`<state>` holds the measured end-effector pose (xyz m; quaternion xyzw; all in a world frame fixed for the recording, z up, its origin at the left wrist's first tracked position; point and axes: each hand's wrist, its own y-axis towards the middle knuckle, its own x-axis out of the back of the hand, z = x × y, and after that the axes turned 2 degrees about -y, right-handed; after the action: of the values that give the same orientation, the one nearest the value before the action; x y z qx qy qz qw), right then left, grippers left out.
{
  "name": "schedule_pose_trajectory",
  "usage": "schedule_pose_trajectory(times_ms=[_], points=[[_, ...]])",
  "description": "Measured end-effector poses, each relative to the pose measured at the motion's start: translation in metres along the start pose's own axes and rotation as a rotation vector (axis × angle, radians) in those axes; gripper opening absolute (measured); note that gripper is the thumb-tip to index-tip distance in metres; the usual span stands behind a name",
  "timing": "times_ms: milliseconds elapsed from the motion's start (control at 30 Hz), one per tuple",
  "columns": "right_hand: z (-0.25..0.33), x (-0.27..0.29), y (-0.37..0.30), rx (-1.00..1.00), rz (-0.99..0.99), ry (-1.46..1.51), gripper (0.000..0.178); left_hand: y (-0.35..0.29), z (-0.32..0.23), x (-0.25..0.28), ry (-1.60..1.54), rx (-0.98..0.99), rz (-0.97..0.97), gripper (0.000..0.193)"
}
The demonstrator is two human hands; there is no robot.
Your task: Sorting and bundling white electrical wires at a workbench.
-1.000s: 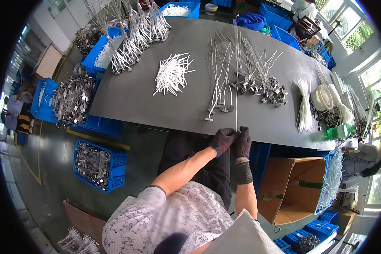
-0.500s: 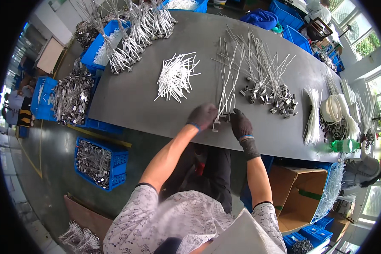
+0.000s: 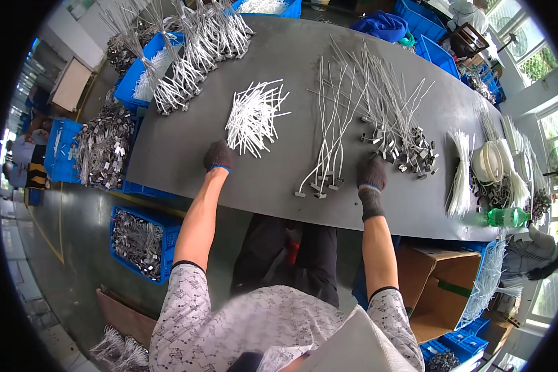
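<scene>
My left hand (image 3: 218,156), in a dark glove, is at the near left edge of a pile of short white tubes (image 3: 257,118). Its fingers look drawn together; whatever is in them is hidden. My right hand (image 3: 371,172), gloved too, is at the near left side of a heap of dark metal clips (image 3: 409,149) with long thin wires. Its fingers are curled at the clips, and I cannot make out what they grip. Between the hands lies a small group of clipped wires (image 3: 328,139), a white tube showing on the nearest one.
Bundles of white-sleeved wires (image 3: 208,37) stand at the table's far left. White strands (image 3: 460,177) and a green bottle (image 3: 508,217) are at the right. Blue crates (image 3: 170,245) surround the grey table (image 3: 273,186), and an open cardboard box (image 3: 437,285) is below its right edge.
My left hand has moved left from the middle wires to the white tubes. My right hand has shifted right to the clip heap. A white-tubed wire now lies with the middle group.
</scene>
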<state>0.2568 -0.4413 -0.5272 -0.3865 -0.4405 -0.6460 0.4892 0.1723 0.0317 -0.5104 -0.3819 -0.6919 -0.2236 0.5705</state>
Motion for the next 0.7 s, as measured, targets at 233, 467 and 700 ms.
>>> schedule_pose_trajectory(times_ms=[233,467,700], points=[[-0.047,0.017,-0.042,-0.403,0.311,0.325,0.043,-0.01,0.004,-0.01,-0.273,0.01,0.153,0.028],[-0.076,0.071,-0.197,-0.096,0.33,0.733,0.016,-0.097,-0.005,-0.01,-1.314,0.343,0.552,0.01],[-0.185,0.093,-0.41,-0.228,0.724,-0.396,0.021,-0.159,-0.077,-0.007,-1.767,0.336,0.783,0.008]])
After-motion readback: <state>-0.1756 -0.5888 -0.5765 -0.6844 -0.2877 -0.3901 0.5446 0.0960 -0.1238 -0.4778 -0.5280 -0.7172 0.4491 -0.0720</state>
